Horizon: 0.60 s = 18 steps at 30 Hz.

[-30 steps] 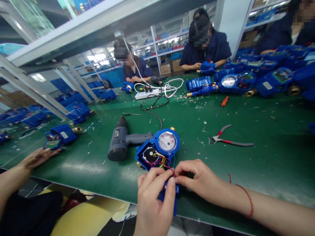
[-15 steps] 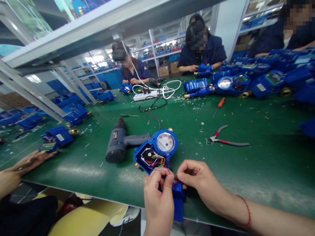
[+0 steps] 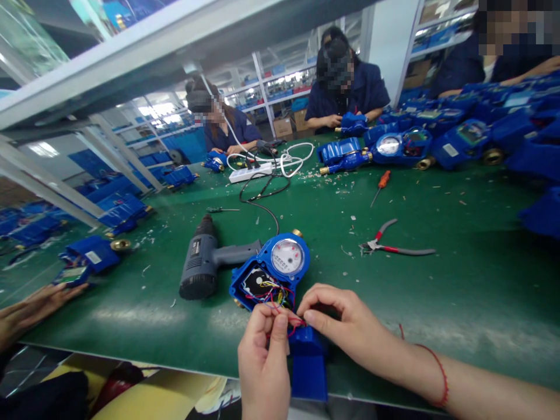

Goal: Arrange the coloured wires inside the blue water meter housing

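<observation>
Red and coloured thin wires (image 3: pixel 286 319) are pinched between the left hand (image 3: pixel 265 361) and the right hand (image 3: pixel 350 324); just beyond the grip lies the opened blue plastic water meter (image 3: pixel 271 274); beneath it, a blue plastic cover (image 3: pixel 308 364); wire-joining is judged under way; steady, fine fingertip alignment is called for.
</observation>
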Each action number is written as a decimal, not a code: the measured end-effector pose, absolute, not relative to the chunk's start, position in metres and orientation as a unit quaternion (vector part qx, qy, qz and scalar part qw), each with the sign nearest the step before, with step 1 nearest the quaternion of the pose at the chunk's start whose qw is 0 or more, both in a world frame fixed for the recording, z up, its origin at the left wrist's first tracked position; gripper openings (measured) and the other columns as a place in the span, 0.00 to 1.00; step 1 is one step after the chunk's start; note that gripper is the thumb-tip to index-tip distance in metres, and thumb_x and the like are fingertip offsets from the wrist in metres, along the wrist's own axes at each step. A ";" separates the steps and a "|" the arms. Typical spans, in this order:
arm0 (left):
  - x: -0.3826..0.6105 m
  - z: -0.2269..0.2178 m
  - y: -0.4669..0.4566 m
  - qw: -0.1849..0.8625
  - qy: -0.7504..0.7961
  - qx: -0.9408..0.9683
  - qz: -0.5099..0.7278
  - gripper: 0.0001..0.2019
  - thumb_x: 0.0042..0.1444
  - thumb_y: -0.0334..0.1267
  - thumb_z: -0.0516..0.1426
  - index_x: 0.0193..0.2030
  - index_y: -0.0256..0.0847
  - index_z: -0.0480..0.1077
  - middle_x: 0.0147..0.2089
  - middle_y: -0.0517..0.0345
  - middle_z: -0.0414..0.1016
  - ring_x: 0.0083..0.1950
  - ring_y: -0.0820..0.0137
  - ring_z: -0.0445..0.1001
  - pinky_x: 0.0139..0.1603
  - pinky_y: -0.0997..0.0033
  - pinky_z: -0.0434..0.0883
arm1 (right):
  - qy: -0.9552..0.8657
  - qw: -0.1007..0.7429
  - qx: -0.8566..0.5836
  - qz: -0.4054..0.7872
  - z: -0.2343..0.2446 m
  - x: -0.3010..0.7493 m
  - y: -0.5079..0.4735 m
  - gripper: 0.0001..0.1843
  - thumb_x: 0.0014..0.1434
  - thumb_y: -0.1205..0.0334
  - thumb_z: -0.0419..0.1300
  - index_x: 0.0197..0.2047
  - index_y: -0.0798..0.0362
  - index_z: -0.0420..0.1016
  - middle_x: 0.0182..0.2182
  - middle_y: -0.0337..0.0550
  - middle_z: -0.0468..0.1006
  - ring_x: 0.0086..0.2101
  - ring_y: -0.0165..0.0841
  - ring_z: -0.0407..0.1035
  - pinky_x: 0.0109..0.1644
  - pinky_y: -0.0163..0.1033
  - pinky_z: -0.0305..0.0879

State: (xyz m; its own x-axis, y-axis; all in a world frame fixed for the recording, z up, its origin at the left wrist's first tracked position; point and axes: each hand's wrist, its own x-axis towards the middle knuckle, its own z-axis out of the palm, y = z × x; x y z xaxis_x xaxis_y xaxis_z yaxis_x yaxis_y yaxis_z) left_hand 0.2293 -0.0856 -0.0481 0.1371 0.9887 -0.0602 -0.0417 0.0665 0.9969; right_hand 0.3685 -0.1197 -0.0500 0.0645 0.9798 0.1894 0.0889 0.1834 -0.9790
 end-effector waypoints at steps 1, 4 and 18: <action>0.229 -0.048 -0.086 0.562 0.471 0.500 0.461 0.19 0.49 0.54 0.64 0.29 0.40 0.67 0.26 0.61 0.74 0.27 0.76 0.68 0.25 0.82 0.64 | -0.547 0.538 -0.496 0.407 -0.049 0.368 -0.120 0.07 0.61 0.63 0.57 0.32 0.54 0.75 0.31 0.40 0.74 0.34 0.30 0.67 0.40 0.36 0.61; 0.228 -0.049 -0.086 0.556 0.474 0.504 0.460 0.20 0.48 0.55 0.64 0.30 0.40 0.67 0.26 0.61 0.73 0.22 0.79 0.63 0.21 0.83 0.60 | -0.549 0.535 -0.514 0.384 -0.046 0.366 -0.121 0.06 0.58 0.70 0.59 0.31 0.54 0.75 0.30 0.38 0.75 0.33 0.29 0.68 0.39 0.34 0.61; 0.213 -0.061 -0.081 0.458 0.471 0.638 0.401 0.14 0.57 0.50 0.58 0.33 0.40 0.70 0.30 0.59 0.73 0.31 0.73 0.72 0.33 0.80 0.70 | -0.498 0.479 -0.483 0.537 -0.045 0.371 -0.117 0.08 0.54 0.60 0.60 0.29 0.56 0.71 0.22 0.34 0.65 0.24 0.26 0.55 0.28 0.33 0.50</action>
State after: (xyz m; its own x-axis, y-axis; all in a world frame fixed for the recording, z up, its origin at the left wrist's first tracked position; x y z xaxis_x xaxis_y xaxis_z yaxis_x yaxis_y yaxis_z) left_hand 0.2127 -0.0807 -0.0607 0.2337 0.9690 0.0801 0.2331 -0.1358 0.9629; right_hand 0.3712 -0.1172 -0.0454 -0.0740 0.9964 -0.0419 -0.0328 -0.0445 -0.9985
